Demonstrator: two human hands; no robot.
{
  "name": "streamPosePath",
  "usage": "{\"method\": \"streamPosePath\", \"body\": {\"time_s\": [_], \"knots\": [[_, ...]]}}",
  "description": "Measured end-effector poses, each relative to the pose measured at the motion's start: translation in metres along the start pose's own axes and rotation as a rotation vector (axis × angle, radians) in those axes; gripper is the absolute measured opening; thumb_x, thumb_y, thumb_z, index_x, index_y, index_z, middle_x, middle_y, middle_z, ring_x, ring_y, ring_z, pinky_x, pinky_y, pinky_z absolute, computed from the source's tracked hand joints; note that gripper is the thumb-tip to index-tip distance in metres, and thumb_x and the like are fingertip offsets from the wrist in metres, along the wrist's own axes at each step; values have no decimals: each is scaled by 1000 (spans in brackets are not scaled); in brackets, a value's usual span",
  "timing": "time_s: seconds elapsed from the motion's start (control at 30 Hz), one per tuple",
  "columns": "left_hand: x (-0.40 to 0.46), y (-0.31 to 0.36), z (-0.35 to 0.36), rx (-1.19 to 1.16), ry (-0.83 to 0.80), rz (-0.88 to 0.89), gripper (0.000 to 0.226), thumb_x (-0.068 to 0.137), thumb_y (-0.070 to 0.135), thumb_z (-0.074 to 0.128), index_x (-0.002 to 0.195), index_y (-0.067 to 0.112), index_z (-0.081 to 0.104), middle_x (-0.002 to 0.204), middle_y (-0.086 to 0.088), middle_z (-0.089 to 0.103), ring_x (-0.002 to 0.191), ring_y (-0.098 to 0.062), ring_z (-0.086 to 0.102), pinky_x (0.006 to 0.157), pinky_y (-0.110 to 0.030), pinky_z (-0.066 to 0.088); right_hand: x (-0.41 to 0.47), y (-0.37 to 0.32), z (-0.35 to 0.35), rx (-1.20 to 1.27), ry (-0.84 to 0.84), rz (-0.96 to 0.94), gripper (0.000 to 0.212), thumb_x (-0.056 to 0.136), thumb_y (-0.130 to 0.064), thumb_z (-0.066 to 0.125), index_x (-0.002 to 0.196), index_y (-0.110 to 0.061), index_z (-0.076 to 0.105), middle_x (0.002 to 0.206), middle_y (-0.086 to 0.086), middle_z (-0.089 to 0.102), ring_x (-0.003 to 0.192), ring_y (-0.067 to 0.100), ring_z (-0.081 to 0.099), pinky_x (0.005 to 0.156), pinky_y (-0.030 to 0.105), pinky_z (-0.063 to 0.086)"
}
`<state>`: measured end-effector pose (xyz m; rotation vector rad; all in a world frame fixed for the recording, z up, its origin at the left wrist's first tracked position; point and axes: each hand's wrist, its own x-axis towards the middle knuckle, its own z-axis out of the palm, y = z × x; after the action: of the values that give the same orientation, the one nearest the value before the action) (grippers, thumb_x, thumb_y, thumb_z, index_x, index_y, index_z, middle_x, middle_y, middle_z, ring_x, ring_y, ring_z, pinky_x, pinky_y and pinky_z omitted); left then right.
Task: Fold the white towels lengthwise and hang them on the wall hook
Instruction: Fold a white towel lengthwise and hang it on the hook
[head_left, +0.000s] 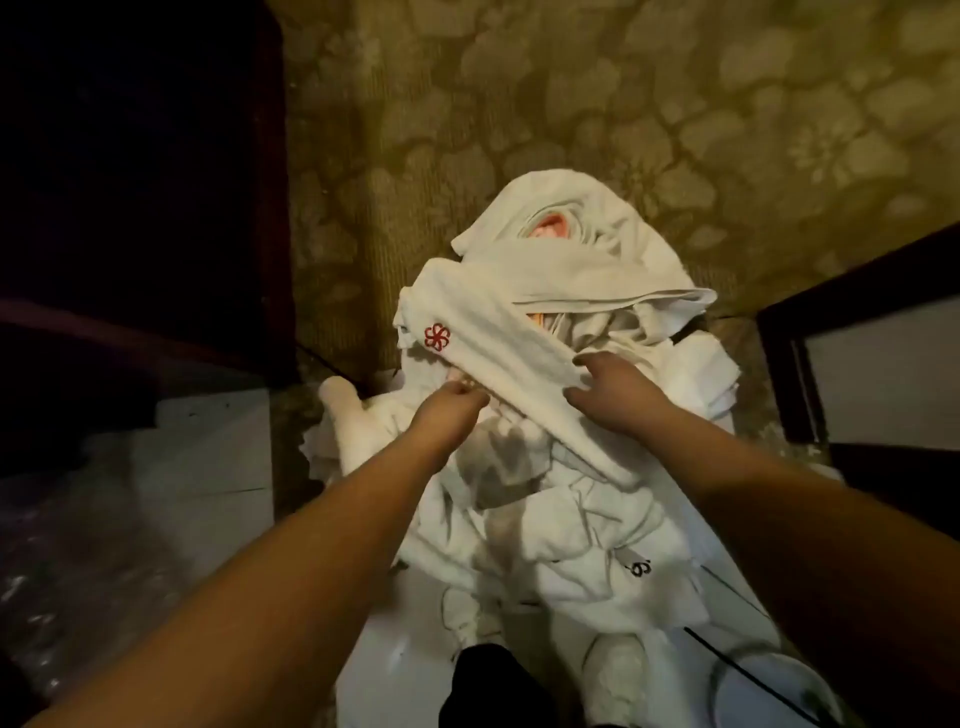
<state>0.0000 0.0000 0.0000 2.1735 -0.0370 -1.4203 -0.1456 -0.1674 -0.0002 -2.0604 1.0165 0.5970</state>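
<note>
Olive floral wallpaper (623, 104) behind, at twelve o'clock. Heap of white towels (545, 519) at centre. Folded towel (498, 338) (red flower mark at nine o'clock) lying across the top. Left hand (452, 410) pinching its lower edge, right hand (613, 389) gripping it, fingers curled over.

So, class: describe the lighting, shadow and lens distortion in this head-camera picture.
Head view: dim, yellowish light; the left side falls into near-black shadow; the white towels are the brightest area; the left hand casts a soft shadow on the pile; wide-angle distortion stretches both forearms toward the corners; edges look soft.
</note>
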Motion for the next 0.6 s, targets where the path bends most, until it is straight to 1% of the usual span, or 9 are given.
{"method": "streamPosePath", "body": {"time_s": [0.13,0.2,0.27,0.33,0.4,0.47,0.5,0.53,0.6], "knots": [[42,-10,8,-258,-38,-62,40,97,37,58,131,17,51,99,0,58,102,-25,59,77,-31,48,44,-20,16,62,65,7,71,89,-39,64,151,-19,35,151,9,42,135,31,43,110,45,38],[55,-16,14,-315,-67,-91,42,98,40,55,134,20,49,99,3,56,104,-25,57,75,-31,45,61,-22,28,111,33,56,76,88,-39,66,153,-21,31,149,7,46,133,33,46,110,47,37],[60,-18,18,-374,-105,-134,44,97,47,56,133,23,48,99,4,55,104,-24,56,78,-34,45,67,-20,35,69,-25,96,78,88,-37,66,153,-21,28,147,8,50,130,34,50,110,48,38],[63,-19,20,-396,-140,-157,49,93,57,59,127,25,47,98,4,53,99,-21,53,81,-36,44,66,-21,42,-24,-57,83,65,90,-31,64,148,-17,38,141,11,55,125,32,53,106,39,41],[58,-14,21,-448,-170,-162,66,84,66,64,132,25,45,112,3,54,106,-23,54,87,-37,43,52,-29,48,-81,-100,33,46,93,-26,60,137,-11,54,133,15,60,119,31,56,95,31,42],[55,-9,22,-544,-167,-154,87,72,70,72,138,20,45,129,-1,56,115,-27,57,91,-38,49,31,-35,57,-40,-141,-38,39,94,-23,60,131,-11,60,127,15,64,112,29,59,88,29,41],[53,-6,21,-589,-145,-163,91,67,67,76,138,19,45,132,-5,58,114,-30,60,90,-41,53,19,-37,59,3,-157,-70,37,93,-23,62,128,-12,62,125,14,66,105,25,60,82,27,40],[49,-4,20,-603,-99,-184,88,67,61,79,136,18,46,130,-9,60,111,-34,62,86,-44,56,5,-40,60,46,-171,-106,35,91,-22,64,125,-14,64,121,12,68,98,21,59,78,25,38],[37,1,16,-505,11,-214,64,79,40,76,131,14,47,122,-13,61,105,-37,62,81,-47,57,-20,-43,59,49,-232,-164,30,89,-24,66,118,-16,68,114,8,70,95,17,60,76,25,38]]}}
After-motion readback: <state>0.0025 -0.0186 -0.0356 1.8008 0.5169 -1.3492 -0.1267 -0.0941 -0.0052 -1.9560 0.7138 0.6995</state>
